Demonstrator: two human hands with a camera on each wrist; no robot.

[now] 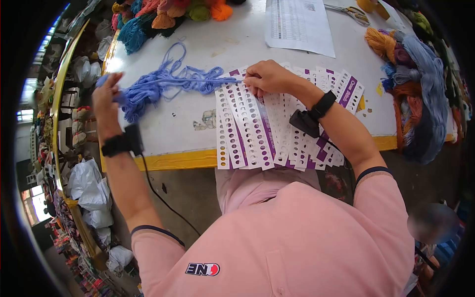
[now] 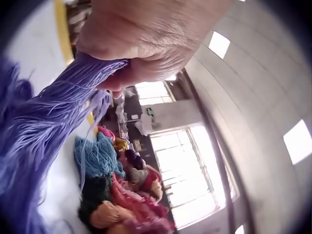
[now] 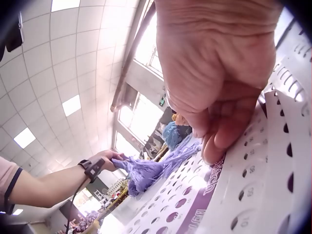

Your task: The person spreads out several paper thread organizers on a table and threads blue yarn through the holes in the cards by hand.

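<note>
My left hand [image 1: 106, 96] grips one end of a blue-violet skein of embroidery thread [image 2: 48, 107], its fingers curled around the gathered strands. The rest of the skein spreads in loose loops over the table, with strands [image 1: 198, 80] stretching right to the cards. My right hand [image 1: 271, 78] is low over the fanned white and purple punched cards [image 1: 250, 128], its thumb and fingers drawn together where the strands end. In the right wrist view, the curled fingertips [image 3: 214, 151] are right at the card surface and the thread [image 3: 187, 153] runs up to them.
Colourful skeins [image 1: 163, 17] are heaped at the table's back left, others [image 1: 420, 94] at its right edge. A printed sheet [image 1: 299, 29] and scissors [image 1: 354, 14] lie at the back. Yellow tape [image 1: 183, 159] lines the front edge; white bags [image 1: 89, 185] stand left.
</note>
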